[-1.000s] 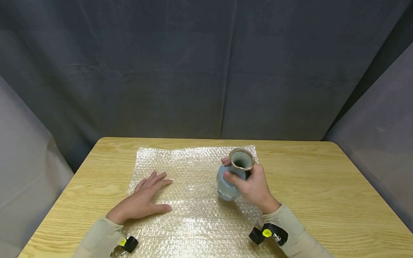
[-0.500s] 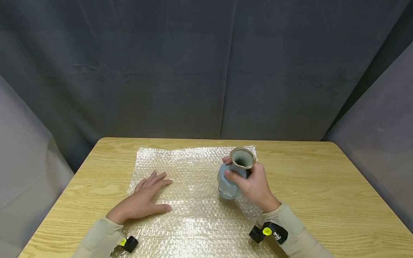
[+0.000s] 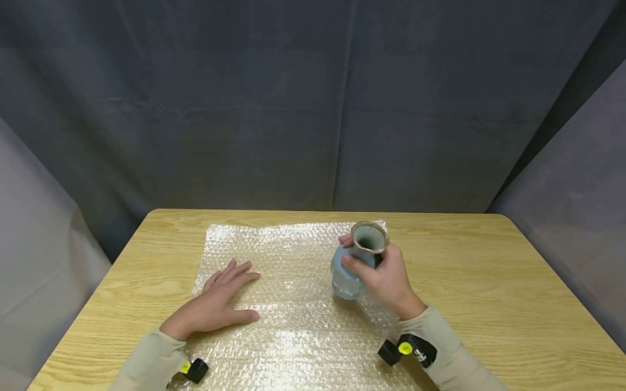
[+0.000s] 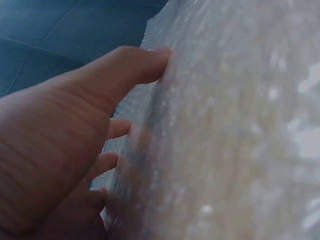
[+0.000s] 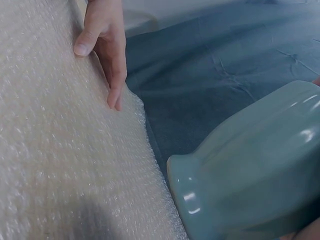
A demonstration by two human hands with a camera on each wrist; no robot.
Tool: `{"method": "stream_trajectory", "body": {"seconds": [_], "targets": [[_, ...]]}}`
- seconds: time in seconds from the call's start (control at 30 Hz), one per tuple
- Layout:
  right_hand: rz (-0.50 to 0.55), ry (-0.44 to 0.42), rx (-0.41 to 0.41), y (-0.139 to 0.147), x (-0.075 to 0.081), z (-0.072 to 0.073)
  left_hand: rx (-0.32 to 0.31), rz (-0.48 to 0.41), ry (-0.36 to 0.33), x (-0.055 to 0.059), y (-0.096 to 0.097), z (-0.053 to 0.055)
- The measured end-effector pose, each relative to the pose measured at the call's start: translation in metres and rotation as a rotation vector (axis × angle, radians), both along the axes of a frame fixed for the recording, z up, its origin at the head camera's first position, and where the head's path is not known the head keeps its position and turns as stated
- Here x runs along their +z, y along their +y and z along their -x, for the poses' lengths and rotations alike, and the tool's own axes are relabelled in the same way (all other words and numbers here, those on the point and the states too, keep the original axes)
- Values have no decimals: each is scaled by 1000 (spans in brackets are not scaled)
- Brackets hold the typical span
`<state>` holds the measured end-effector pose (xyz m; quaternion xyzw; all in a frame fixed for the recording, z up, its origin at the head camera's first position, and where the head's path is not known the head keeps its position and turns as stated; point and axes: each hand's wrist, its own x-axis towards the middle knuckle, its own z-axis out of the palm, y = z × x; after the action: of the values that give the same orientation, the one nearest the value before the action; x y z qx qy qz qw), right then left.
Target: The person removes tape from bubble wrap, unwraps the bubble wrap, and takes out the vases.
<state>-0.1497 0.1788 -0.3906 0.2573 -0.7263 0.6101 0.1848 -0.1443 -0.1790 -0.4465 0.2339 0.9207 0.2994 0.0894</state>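
In the head view my right hand (image 3: pixel 391 282) grips a pale blue glazed vase (image 3: pixel 346 279) around its neck, thumb on the near side. The brown-rimmed mouth faces up toward the camera, and the vase tilts a little. Its base shows close over a sheet of bubble wrap (image 3: pixel 293 336) in the right wrist view, where the vase (image 5: pixel 250 165) fills the right side. Fingers spread, my left hand (image 3: pixel 215 304) rests on the left part of the wrap. The left wrist view shows its thumb and fingertips touching the bubbly surface.
The bubble wrap lies flat on a wooden table (image 3: pixel 489 293) and reaches almost to the back edge. Dark grey curtain (image 3: pixel 244 108) hangs behind the table, with lighter cloth (image 3: pixel 39 260) on both sides.
My right hand has moved the vase slightly up and to the right, away from me. The left hand stays where it was on the wrap.
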Motion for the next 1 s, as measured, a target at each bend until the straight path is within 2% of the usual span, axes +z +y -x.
{"method": "stream_trajectory", "body": {"seconds": [0.4,1.0], "targets": [[14,16,-3,1,0,2,3,0,14,-1,0,0],[9,-15,-21,5,0,3,3,0,14,-3,-2,1]]}}
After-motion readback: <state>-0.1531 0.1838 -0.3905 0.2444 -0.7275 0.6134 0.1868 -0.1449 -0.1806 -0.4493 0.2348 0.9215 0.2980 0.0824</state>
